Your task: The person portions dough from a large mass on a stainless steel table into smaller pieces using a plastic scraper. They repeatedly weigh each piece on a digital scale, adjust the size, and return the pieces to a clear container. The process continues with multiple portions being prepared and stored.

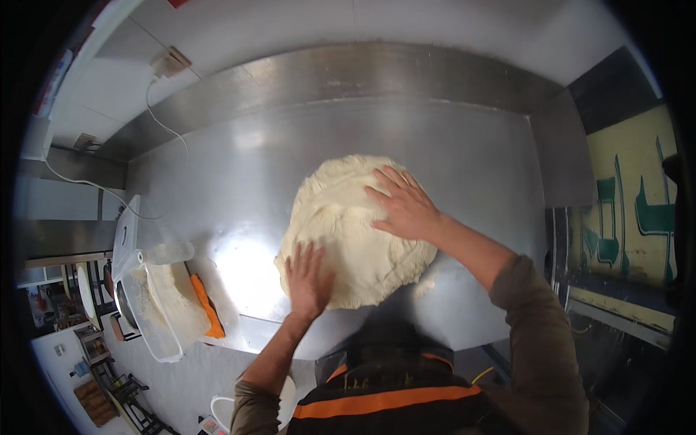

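A large, flattened mass of pale dough [348,239] lies on a stainless steel worktable [478,157] in front of me. Its edges look rough and cracked, while the upper part is smoother. My right hand [405,204] rests on the dough's upper right with the fingers spread. At the lower left edge of the dough is my left hand [310,280], fingers apart and slightly blurred; whether it presses down cannot be told. Neither hand holds anything.
To the left stands a clear plastic bin [163,310] with flour-like powder, a clear bottle [168,253] and an orange cloth [206,307] beside it. A white cable [168,130] hangs from a wall socket [170,61]. A metal backsplash [337,70] borders the table's rear.
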{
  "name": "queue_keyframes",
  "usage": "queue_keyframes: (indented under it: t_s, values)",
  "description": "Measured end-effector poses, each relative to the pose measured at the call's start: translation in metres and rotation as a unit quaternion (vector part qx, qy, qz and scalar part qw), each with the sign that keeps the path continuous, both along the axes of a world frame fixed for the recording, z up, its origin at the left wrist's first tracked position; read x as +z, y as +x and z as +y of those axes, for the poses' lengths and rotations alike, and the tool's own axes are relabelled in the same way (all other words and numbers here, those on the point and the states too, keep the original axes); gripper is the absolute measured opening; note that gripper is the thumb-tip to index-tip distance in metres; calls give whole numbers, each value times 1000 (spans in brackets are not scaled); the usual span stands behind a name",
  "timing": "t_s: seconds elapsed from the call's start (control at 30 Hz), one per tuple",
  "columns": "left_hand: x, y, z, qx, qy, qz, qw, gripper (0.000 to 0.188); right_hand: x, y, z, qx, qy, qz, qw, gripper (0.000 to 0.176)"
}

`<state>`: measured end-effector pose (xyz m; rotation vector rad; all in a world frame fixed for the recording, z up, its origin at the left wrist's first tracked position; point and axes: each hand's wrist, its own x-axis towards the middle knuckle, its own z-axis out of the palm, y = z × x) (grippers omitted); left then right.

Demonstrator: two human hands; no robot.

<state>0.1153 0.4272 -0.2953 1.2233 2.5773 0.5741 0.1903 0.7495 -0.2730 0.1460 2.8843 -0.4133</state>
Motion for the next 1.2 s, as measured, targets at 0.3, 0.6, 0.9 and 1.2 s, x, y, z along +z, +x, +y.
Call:
queue_keyframes:
  t_s: [0.3,0.6,0.9,1.2]
  values:
    - [-38,90,-16,-26,-15,48,998,59,-26,-78,20,-60,-34,-114,991,92]
    - [10,82,1,1,35,-13,999,60,3,15,-25,-19,-20,26,999,100]
    - [-38,102,-35,-83,-38,12,996,64,-10,116,-52,-54,10,-86,995,108]
    - [-95,136,-268,527,65,101,841,57,-1,113,-195,48,-194,105,974,68]
